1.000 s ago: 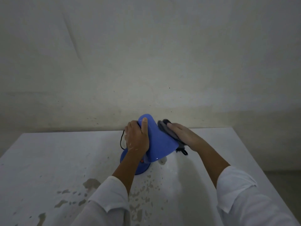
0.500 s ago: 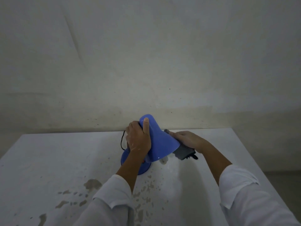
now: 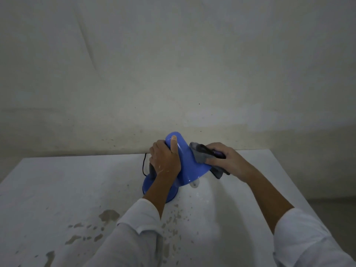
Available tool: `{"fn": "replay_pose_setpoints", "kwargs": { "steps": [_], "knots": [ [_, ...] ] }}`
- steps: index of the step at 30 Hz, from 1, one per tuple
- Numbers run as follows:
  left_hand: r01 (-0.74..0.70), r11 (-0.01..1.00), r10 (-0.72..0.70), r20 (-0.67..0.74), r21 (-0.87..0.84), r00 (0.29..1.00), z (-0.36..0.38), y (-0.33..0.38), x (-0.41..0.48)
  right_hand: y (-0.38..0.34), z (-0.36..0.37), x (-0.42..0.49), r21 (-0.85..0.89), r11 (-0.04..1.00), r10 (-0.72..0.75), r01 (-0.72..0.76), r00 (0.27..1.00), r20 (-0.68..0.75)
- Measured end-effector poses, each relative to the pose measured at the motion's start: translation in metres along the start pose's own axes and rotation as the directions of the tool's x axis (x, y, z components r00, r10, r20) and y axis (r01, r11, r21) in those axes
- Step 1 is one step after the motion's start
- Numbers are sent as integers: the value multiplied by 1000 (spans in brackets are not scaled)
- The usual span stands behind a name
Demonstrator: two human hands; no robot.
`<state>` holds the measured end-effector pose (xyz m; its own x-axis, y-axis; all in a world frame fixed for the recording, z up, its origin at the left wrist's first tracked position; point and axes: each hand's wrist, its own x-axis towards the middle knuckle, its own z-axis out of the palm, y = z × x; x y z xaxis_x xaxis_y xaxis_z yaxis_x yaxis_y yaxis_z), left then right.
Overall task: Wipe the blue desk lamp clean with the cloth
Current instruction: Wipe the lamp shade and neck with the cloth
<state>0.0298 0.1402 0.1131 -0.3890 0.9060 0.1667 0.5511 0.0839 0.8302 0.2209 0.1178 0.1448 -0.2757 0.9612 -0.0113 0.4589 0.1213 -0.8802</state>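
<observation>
The blue desk lamp [image 3: 189, 167] stands near the far edge of a white table [image 3: 57, 189], its cone shade tilted toward the right and its round base partly hidden by my left forearm. My left hand [image 3: 164, 160] grips the narrow upper part of the shade, thumb lying along the top. My right hand [image 3: 224, 160] presses a dark grey cloth [image 3: 201, 156] against the right side of the shade, about halfway up. A fold of the cloth hangs below the shade's rim. A white bulb tip peeks out under the shade.
A black cord [image 3: 144, 164] runs from the lamp's left side over the table's far edge. The tabletop has worn brown patches [image 3: 108, 215] toward me. A plain pale wall [image 3: 173, 74] rises right behind the table. The table's right edge drops off near my right arm.
My right hand has carried the cloth from the shade's lower rim back up its right side. The left hand keeps the same grip and the lamp has stayed in place.
</observation>
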Motion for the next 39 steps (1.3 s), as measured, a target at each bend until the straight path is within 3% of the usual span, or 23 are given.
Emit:
{"fn": "replay_pose_setpoints", "kwargs": {
  "steps": [2,5,8,11,19,22,26,31,36,39],
  "knots": [
    [11,1000,-11,14,9,1000,-1,2,1,-3,-11,-4,-41,999,11,-11,1000,-1],
    [5,1000,-5,66,-3,998,-5,3,4,-19,-8,-2,-56,998,-35,27,988,-150],
    [-15,1000,18,123,-26,992,-11,0,9,-30,16,6,-79,992,-117,102,970,-213],
    [-61,997,66,172,-37,983,-17,-6,16,-33,36,5,-263,957,-173,122,968,-182],
    [-128,992,108,423,18,900,-29,-14,35,-48,27,-42,-452,876,-259,169,954,-147],
    [-133,990,93,511,43,855,-37,-12,44,-61,40,-31,-613,777,-329,144,923,-199],
    [-169,984,107,546,64,831,-42,-11,49,-61,77,-23,-850,520,-342,86,933,-115],
    [-232,970,154,544,76,825,-40,-11,42,-49,95,-41,-909,402,-417,108,906,-76],
    [-210,976,140,569,59,810,-39,-13,40,-52,105,-55,-876,371,-435,309,891,130],
    [-195,980,133,578,46,805,-41,-13,41,-57,103,-64,-813,479,-416,332,901,123]
  ]
}}
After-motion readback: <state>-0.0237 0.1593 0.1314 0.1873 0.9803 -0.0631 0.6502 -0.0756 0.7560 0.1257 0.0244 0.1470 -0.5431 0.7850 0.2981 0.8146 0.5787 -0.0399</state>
